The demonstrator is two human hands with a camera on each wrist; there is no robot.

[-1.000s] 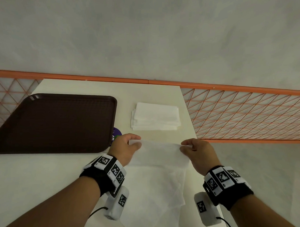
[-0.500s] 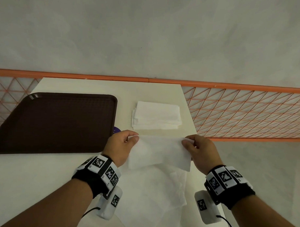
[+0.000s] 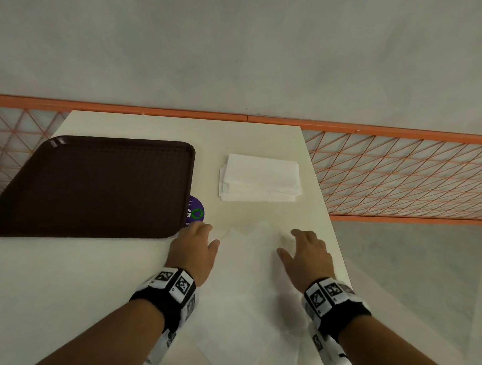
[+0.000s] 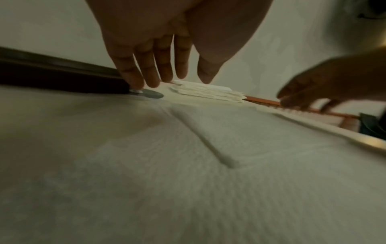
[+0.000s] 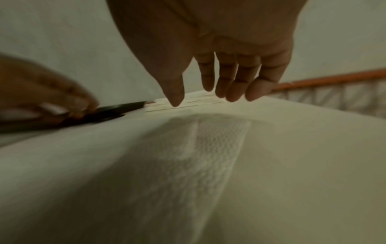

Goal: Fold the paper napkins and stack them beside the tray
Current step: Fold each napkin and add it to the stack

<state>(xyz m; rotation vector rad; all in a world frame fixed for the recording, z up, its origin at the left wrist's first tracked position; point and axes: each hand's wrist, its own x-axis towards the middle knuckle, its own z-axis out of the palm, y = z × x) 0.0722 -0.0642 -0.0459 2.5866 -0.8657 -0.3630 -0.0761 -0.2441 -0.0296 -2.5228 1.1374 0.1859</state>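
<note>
We see left hand (image 3: 194, 248) and right hand (image 3: 308, 252) flat, fingers straight, grasping nothing, over embossed napkin (image 3: 248, 264) | folded stack (image 3: 260, 179) beside ribbed brown tray (image 3: 98, 184) | bare tabletop (image 3: 60, 276) left

Cream counter (image 3: 106, 271), orange mesh railing (image 3: 398, 177)
A round purple sticker (image 3: 196, 212) with a green ring is seen on the counter; a grey floor (image 3: 229, 46) is seen beyond.
</note>
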